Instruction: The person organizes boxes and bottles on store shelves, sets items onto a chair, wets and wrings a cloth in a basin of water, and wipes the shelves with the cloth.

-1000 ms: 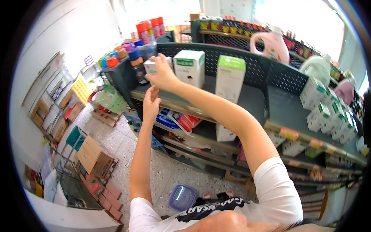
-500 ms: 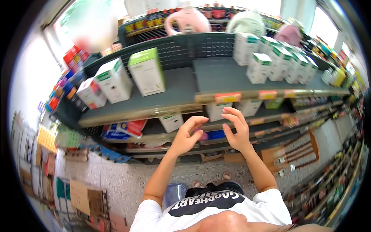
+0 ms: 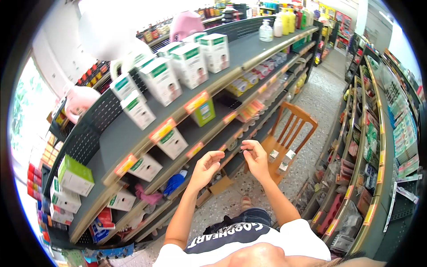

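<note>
My left hand (image 3: 206,170) is raised in front of the shelving, fingers curved and parted from the thumb, holding nothing. My right hand (image 3: 256,158) hovers a short way to its right, also empty with fingers loosely bent. Both are in the air, apart from each other and from the goods. Behind them runs the long grey shelf unit (image 3: 120,133). White boxes with green tops (image 3: 190,66) stand on its top shelf, and a green box (image 3: 204,112) sits one level below. Beyond my right hand is a wooden chair (image 3: 299,119) with several small white boxes (image 3: 290,154) on its seat.
A green-and-white carton (image 3: 75,175) stands at the shelf's left end. Yellow bottles (image 3: 288,21) and a clear pump bottle (image 3: 266,31) are at the far end. Another stocked shelf (image 3: 362,169) lines the aisle's right side. A blue cloth (image 3: 175,182) lies on a lower level.
My view has turned right, bringing the aisle, the chair and the right-hand shelving further into sight. My hands are still empty and raised, and a little closer together.
</note>
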`<state>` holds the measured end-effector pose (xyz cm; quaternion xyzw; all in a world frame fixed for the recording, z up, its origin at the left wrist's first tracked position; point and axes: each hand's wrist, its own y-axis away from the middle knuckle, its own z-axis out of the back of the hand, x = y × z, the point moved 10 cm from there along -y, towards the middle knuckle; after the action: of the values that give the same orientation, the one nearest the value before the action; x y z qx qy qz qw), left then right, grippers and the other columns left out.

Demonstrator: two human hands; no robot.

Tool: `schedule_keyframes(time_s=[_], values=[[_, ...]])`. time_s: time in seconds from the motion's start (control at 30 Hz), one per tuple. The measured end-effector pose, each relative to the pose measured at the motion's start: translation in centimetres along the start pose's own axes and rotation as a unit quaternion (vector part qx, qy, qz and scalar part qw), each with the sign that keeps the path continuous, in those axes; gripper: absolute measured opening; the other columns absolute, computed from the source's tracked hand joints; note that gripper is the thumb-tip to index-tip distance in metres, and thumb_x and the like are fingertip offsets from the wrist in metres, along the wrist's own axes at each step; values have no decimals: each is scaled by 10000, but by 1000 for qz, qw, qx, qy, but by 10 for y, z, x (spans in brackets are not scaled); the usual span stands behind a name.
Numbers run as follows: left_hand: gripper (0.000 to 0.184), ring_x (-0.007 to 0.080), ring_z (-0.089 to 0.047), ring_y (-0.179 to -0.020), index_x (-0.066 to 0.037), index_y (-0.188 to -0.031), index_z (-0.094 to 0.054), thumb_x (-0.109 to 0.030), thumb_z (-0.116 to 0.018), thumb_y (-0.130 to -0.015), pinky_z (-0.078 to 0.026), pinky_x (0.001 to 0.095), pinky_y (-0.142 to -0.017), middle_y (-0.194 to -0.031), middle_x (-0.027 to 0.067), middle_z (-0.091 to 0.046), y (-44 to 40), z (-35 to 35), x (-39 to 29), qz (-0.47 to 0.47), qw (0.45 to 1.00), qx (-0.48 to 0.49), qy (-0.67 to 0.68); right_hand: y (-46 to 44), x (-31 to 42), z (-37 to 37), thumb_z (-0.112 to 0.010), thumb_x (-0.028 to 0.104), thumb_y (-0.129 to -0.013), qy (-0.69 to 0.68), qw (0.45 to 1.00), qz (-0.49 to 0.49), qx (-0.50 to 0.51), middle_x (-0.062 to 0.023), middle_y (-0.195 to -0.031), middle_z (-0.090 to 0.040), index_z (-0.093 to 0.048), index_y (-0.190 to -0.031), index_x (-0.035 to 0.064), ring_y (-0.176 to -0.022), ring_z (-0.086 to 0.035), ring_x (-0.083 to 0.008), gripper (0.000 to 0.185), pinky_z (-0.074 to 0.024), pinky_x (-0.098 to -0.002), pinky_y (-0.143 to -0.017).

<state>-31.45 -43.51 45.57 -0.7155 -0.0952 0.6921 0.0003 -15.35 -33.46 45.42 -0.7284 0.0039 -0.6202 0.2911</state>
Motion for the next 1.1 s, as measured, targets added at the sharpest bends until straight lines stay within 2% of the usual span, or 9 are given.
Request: schedule_keyframes(time_s=[0.07,0.1,0.2,0.33,0.47,0.53,0.77,1.0,1.1], values=[[314,190,-567,-1210,-2,-1231,-576,14,-554,-918,-419,342,-1064,-1239,90,-619,-34,-33,12,-1,1000,19,10,-8,-19,46,-556,-104,-874,-4,999,-23,-36,-81,-1159,-602,-598,-1186,16,-997,-638,-157,337,-508,-259,-786],[317,192,-571,-1204,-2,-1230,-577,17,-556,-914,-423,341,-1059,-1232,90,-623,-49,-49,18,7,999,33,9,-11,-25,65,-543,-83,-913,-12,998,-49,-42,-41,-1147,-600,-576,-1201,22,-1042,-601,-131,309,-477,-253,-869],[333,195,-583,-1189,4,-1233,-580,29,-556,-902,-436,336,-1045,-1217,95,-633,-88,-96,36,36,997,74,10,-10,-41,128,-551,-81,-897,19,992,-59,-112,-68,-1102,-644,-600,-1184,21,-993,-643,-152,309,-507,-263,-801],[342,194,-578,-1200,4,-1257,-568,16,-555,-915,-439,327,-1039,-1229,107,-630,-121,-144,64,76,988,135,15,10,-66,192,-551,-69,-918,3,978,-78,-193,-79,-1109,-652,-588,-1199,11,-994,-647,-160,295,-512,-277,-887],[341,194,-566,-1217,9,-1276,-556,-11,-553,-936,-422,340,-1063,-1275,106,-609,-143,-185,80,74,977,198,24,41,-79,238,-534,-82,-919,-15,957,-99,-273,-63,-1103,-644,-585,-1210,10,-995,-633,-145,309,-510,-281,-881],[344,189,-566,-1216,8,-1279,-556,-10,-545,-936,-416,334,-1068,-1277,103,-609,-148,-199,85,92,970,225,8,55,-84,251,-535,-77,-921,-28,942,-125,-309,-56,-1094,-640,-583,-1219,14,-981,-629,-134,315,-506,-266,-841],[345,180,-572,-1209,-11,-1277,-562,-22,-545,-933,-420,324,-1046,-1277,90,-611,-157,-215,107,112,949,295,9,92,-80,266,-533,-46,-937,8,921,-97,-376,-43,-1079,-639,-583,-1217,13,-928,-623,-115,291,-497,-245,-773],[324,188,-579,-1200,-5,-1260,-574,-25,-547,-938,-427,316,-1034,-1256,105,-617,-161,-193,118,117,951,284,25,91,-87,253,-535,-38,-939,20,907,-134,-400,-38,-1055,-646,-594,-1189,16,-927,-630,-114,262,-508,-247,-766],[323,185,-589,-1178,-2,-1259,-574,-23,-553,-938,-439,317,-1022,-1223,99,-627,-166,-173,134,113,959,257,40,78,-100,241,-540,-43,-933,24,920,-124,-370,-44,-1052,-646,-595,-1183,16,-928,-633,-117,262,-507,-248,-766]])
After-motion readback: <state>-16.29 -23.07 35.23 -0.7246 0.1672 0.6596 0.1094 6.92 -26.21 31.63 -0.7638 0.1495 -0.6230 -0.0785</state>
